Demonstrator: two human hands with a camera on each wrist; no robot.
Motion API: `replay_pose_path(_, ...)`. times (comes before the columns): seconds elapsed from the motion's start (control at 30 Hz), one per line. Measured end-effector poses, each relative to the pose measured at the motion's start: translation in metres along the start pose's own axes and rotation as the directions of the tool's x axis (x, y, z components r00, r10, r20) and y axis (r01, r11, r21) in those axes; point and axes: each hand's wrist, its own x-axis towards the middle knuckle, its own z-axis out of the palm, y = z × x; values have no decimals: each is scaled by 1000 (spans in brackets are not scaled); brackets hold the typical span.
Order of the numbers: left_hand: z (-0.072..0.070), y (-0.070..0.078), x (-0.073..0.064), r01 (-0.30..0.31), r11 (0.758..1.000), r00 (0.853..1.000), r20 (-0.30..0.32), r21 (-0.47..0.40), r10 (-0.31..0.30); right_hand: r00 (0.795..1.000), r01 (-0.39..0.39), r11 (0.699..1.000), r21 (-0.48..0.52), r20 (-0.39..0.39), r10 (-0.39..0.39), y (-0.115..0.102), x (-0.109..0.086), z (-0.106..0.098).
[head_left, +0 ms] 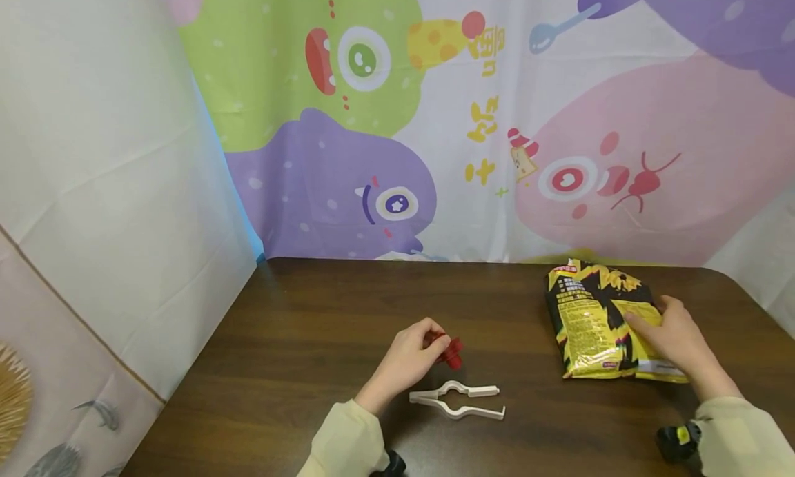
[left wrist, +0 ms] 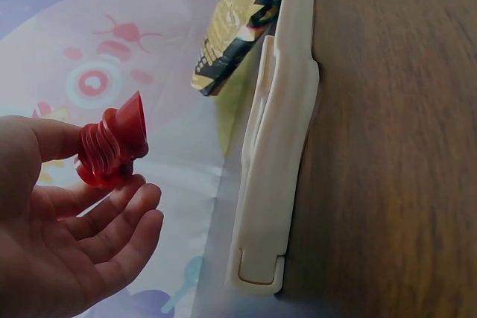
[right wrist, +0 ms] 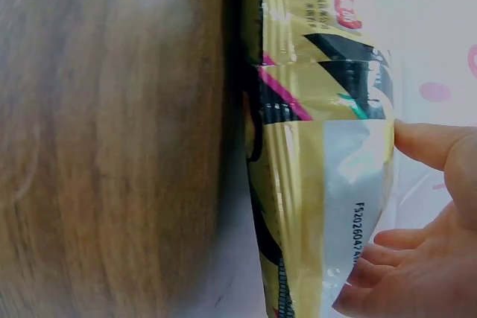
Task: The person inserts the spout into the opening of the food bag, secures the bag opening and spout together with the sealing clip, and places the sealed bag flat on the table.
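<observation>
My left hand (head_left: pixel 406 358) pinches a small red plastic spout (left wrist: pixel 112 145) between thumb and fingers, just above the table. Ridges like a screw thread and a slanted tip show on it in the left wrist view. Below that hand lies a white bag clip (head_left: pixel 456 411), its two arms spread apart, with a rounded bulge in each. On the right, my right hand (head_left: pixel 680 339) holds the edge of a black and yellow snack bag (head_left: pixel 584 325). The thumb rests on its face; the other fingers are partly hidden behind it in the right wrist view.
The dark wooden table (head_left: pixel 298 380) reaches back to a cloth (head_left: pixel 472 221) printed with cartoon creatures. A pale cloth wall (head_left: pixel 124 152) borders the left side. Black wrist straps sit at both sleeves.
</observation>
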Motion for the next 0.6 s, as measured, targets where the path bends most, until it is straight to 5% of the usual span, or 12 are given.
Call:
replay_pose_path(0.37, 0, 1, 0, -2, 1000, 1000, -5, -2, 2, 992, -124, 971, 206, 59, 115, -1, -2, -5)
replay_pose_path(0.6, 0, 0, 1, 6, 1000, 1000, -1, -8, -6, 991, -132, 962, 238, 36, 127, 10, 4, -1)
